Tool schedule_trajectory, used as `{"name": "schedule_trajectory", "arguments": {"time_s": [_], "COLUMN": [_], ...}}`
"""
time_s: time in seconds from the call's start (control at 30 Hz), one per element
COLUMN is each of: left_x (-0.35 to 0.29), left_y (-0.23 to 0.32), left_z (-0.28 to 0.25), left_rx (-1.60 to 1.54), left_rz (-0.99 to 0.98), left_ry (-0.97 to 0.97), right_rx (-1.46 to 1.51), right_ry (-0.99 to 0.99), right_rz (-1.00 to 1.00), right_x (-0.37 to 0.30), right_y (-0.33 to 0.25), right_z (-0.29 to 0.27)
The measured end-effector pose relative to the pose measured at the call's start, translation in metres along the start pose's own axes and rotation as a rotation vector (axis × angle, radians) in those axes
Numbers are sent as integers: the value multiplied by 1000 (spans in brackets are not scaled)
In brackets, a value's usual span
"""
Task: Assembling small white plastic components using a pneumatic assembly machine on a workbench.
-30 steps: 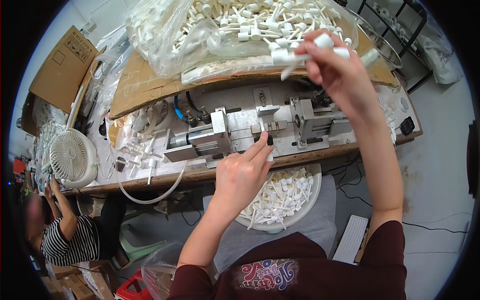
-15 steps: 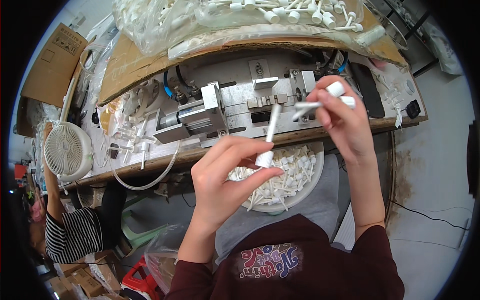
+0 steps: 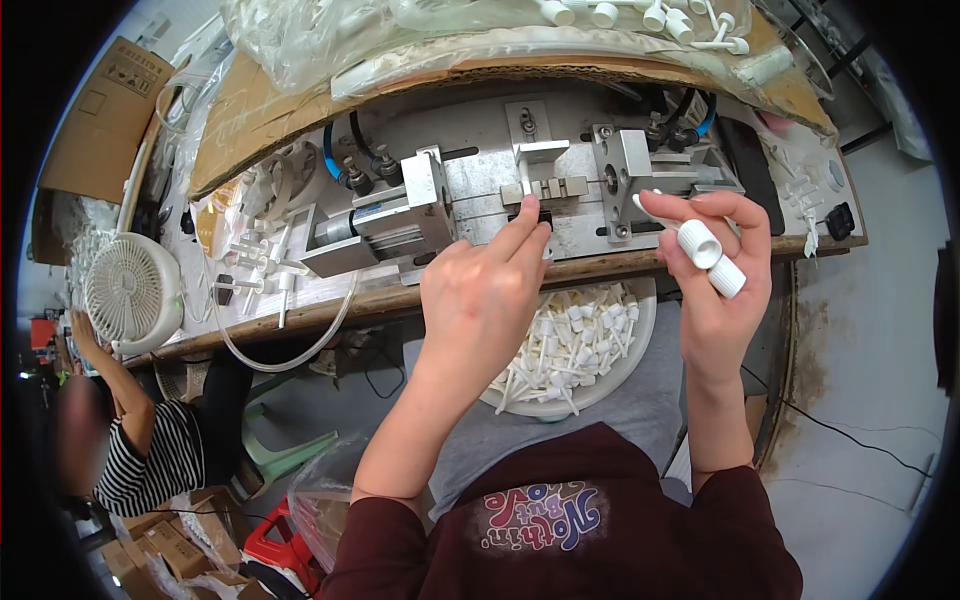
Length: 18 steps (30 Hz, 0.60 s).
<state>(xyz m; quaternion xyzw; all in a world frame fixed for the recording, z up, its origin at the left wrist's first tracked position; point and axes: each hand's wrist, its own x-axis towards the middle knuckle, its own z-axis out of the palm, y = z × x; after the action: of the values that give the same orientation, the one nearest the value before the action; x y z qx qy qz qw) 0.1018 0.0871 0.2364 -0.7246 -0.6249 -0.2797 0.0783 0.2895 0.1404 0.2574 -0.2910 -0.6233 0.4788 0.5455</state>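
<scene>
White and ribbed, two caps [image 3: 712,260] sit side by side in the right hand [image 3: 722,265], the upper one turning its round end to view; a thin pale tip [image 3: 647,207] pokes out by its index finger. That hand's fingers curl in with the thumb, pinching the pieces just on the person's side of the bench edge [image 3: 630,258]. The left hand [image 3: 478,295] reaches forward, index and middle fingers stretched nearly together; whether they pinch anything underneath cannot be told. Just ahead of its fingertips, a white stem [image 3: 525,180] stands between a notched steel block [image 3: 570,187] and an upright plate [image 3: 543,151]. Metal clamps flank this spot, the left clamp [image 3: 428,200] beyond the left wrist, the right clamp [image 3: 628,170] ahead of the right hand. Between the hands a gap opens, with the bowl [image 3: 649,320] of capped sticks [image 3: 575,335] below it. Farther ahead of both, the cardboard [image 3: 262,122] edge overhangs the bench. Right of the right forearm, grey floor [image 3: 870,340] spreads widely, crossed by thin cables.
</scene>
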Motion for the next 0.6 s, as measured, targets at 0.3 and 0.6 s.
{"name": "schedule_trajectory", "arguments": {"time_s": [0.3,0.6], "left_x": [-2,-14], "left_y": [2,30], "left_z": [-5,-25], "left_rx": [-137,-861], "left_rz": [-85,-169], "left_ry": [-36,42], "right_rx": [-202,-438], "right_ry": [-99,-233], "right_rz": [-146,-383], "right_x": [-13,-21], "right_y": [11,16], "right_z": [1,16]}}
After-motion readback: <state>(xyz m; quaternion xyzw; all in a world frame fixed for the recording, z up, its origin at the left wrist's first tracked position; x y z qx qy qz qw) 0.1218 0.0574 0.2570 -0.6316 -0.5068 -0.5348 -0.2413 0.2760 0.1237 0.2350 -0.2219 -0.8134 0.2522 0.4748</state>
